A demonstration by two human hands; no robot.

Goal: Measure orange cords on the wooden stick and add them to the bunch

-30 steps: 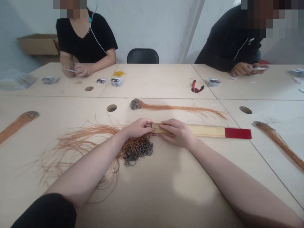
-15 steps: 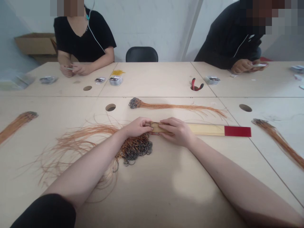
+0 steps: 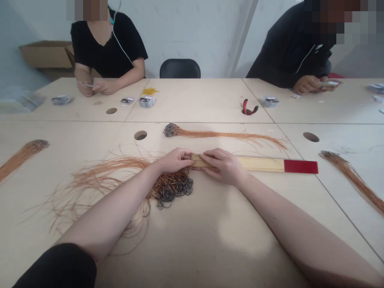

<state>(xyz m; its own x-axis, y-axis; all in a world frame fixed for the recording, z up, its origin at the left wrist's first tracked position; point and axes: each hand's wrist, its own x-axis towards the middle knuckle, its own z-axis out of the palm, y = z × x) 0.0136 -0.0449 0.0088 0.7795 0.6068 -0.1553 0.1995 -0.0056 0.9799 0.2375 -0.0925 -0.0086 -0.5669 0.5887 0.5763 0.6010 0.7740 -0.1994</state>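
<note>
A long, narrow yellow strip (image 3: 261, 164) with a red end (image 3: 301, 167) lies on the table under my hands. At its left end my left hand (image 3: 177, 160) is closed, thumb and fingertips pinched by a small curved fish hook (image 3: 196, 156). My right hand (image 3: 223, 165) is closed over the strip, its bent fingers on the strip's surface beside the hook. Below my left hand is a heap of dark fish hooks (image 3: 174, 188) tied to orange lines (image 3: 102, 172), which fan out leftward, partly behind my left forearm. The fingertips hide part of the hook.
A bundle of hooks with orange lines (image 3: 222, 135) lies beyond my hands; others lie at the left (image 3: 22, 158) and right (image 3: 351, 172). Red-handled pliers (image 3: 246, 107) stand in a table hole. Two people sit opposite, near small stacked packets (image 3: 147, 101).
The view has shifted very slightly. Both hands stay at the strip's left end, and the small hook between them now shows lighter, its angle slightly changed.
</note>
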